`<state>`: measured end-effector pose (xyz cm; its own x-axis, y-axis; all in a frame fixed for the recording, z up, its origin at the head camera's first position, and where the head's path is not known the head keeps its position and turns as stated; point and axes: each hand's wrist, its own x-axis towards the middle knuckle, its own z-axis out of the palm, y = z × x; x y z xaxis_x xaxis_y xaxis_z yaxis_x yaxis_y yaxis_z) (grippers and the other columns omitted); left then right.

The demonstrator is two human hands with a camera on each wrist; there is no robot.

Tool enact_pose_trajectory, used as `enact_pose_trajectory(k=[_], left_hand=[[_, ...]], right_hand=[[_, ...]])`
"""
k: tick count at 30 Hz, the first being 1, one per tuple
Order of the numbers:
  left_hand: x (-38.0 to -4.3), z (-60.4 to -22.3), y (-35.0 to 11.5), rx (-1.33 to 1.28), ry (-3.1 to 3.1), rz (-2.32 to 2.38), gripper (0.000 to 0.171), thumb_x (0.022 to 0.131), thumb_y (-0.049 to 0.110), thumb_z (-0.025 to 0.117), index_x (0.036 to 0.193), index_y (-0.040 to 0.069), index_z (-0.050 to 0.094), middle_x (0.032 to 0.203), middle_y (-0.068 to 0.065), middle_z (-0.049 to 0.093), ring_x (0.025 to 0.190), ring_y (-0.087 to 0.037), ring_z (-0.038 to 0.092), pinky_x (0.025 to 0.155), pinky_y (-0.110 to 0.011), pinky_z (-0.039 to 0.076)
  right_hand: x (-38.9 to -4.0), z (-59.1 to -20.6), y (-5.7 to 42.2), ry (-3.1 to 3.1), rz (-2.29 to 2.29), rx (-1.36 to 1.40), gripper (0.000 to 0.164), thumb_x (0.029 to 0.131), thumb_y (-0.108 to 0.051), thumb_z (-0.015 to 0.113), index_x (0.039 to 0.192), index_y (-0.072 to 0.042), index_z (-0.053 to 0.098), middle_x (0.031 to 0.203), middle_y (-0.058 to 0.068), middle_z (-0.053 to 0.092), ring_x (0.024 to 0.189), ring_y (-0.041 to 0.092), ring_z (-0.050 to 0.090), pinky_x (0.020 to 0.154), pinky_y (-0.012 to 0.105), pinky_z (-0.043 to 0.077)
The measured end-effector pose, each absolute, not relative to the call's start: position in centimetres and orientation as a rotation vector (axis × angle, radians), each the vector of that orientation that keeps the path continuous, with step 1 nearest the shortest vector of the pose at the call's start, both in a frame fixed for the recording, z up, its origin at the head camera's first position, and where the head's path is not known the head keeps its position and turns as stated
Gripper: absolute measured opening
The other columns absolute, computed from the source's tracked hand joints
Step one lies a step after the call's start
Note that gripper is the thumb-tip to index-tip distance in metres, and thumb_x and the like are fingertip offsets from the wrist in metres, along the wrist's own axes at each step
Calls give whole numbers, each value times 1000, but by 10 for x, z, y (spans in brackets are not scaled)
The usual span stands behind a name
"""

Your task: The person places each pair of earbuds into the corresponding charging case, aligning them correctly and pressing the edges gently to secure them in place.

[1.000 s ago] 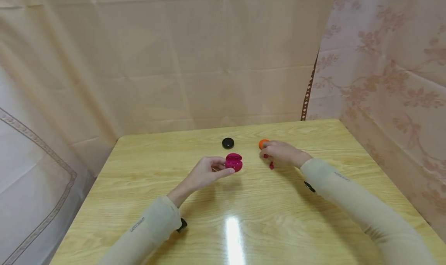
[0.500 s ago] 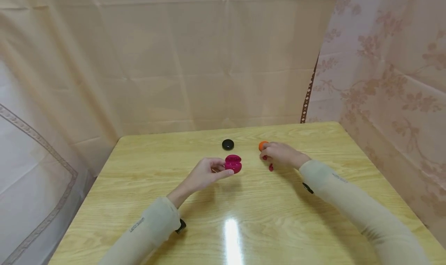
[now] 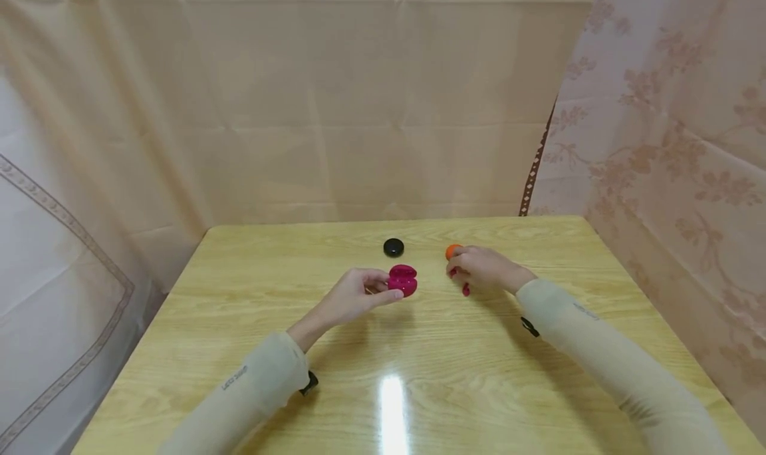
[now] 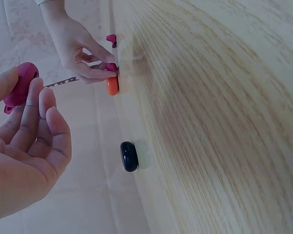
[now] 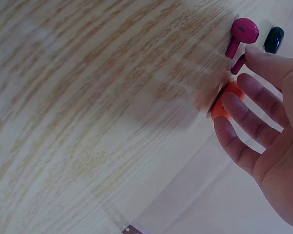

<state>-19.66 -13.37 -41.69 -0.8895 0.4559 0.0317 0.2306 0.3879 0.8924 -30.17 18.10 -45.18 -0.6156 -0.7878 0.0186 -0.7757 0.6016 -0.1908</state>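
My left hand (image 3: 353,299) holds an open magenta earbud case (image 3: 402,284) above the table, thumb and fingers on its side, lid raised. The same case (image 4: 24,84) shows in the left wrist view between thumb and fingers. My right hand (image 3: 481,267) is low at the tabletop, thumb and finger pinching a magenta earbud (image 4: 111,67), mostly hidden by the fingers in the right wrist view. A second magenta earbud (image 5: 244,32) lies on the table close to the right thumb. Right behind the fingers sits a round orange case (image 3: 453,251), partly covered by them.
A round black case (image 3: 393,247) stands toward the back of the wooden table (image 3: 287,255), left of the orange one. Beige cloth (image 3: 359,109) hangs behind the table's far edge, with flowered cloth (image 3: 676,142) along the right side.
The head view has tilted slightly. Both hands stay in nearly the same places, the left with the earbud case, the right fingers shifting a little at the earbud.
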Motion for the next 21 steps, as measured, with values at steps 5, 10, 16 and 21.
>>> enact_pose_trajectory(k=[5,10,16,21], left_hand=[[-196,-416,-133,607,2426,1508,29,91,31,79,109,9,76,90,-8,74,88,-43,64,70,-30,51],[-195,-416,-134,601,2420,1512,29,90,31,79,109,9,76,91,-10,74,88,-44,64,71,-31,51],[-196,-416,-135,600,2435,1502,29,91,32,79,109,10,76,92,-11,74,87,-43,64,71,-32,51],[-197,-416,-135,605,2435,1502,29,91,32,79,108,10,76,91,-11,73,86,-42,63,70,-32,51]], right_hand=[[-301,-453,180,2752,-307,-1305,11,97,-15,72,106,-9,75,101,0,66,88,14,62,82,38,55],[-302,-451,177,2738,-352,-1282,9,98,-14,69,104,-9,75,95,-2,70,79,8,61,77,36,55],[-301,-448,175,2722,-411,-1302,10,100,-12,67,103,-7,74,90,-2,70,72,4,59,73,34,54],[-300,-446,175,2729,-419,-1323,9,99,-12,67,101,-7,74,89,-3,70,71,4,59,72,35,54]])
